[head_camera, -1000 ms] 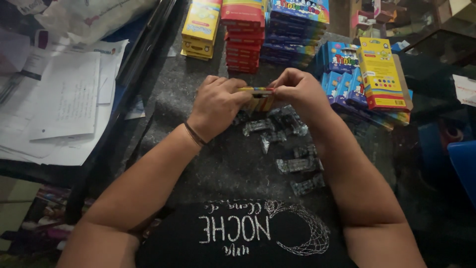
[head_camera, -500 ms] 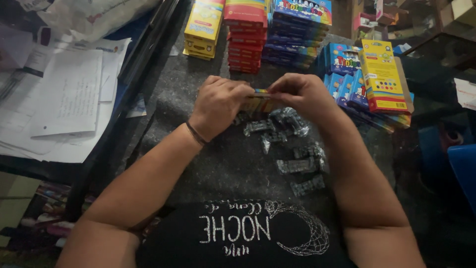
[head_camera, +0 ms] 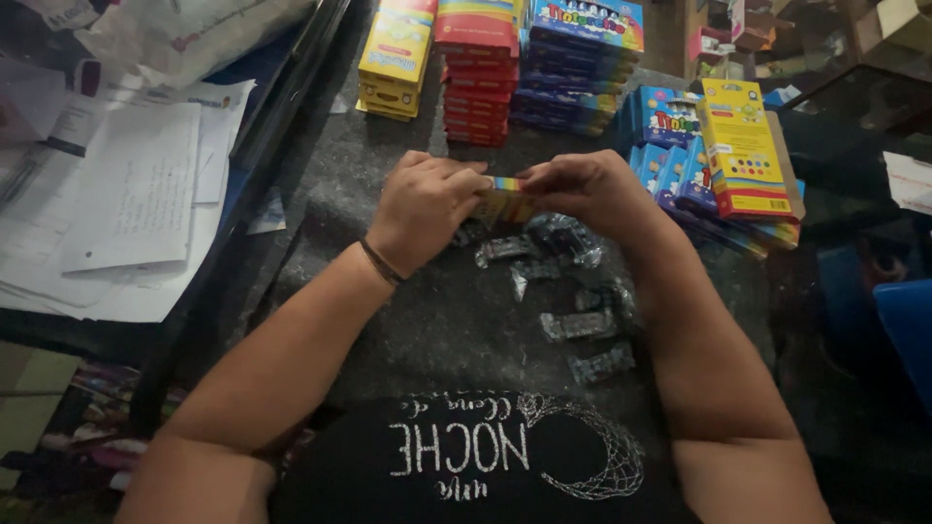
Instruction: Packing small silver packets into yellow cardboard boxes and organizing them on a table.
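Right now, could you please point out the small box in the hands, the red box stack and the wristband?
small box [head_camera: 505,199], head view, its colourful top edge.
red box stack [head_camera: 476,78], head view, front face.
wristband [head_camera: 382,263], head view, band's middle.

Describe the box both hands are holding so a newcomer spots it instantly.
Start at the grey speckled counter, below the stacks of red boxes and blue boxes. At its middle the left hand and right hand meet, pinching a small box between them. It is the only box off the surface, showing a rainbow-striped edge above the clear wrappers.
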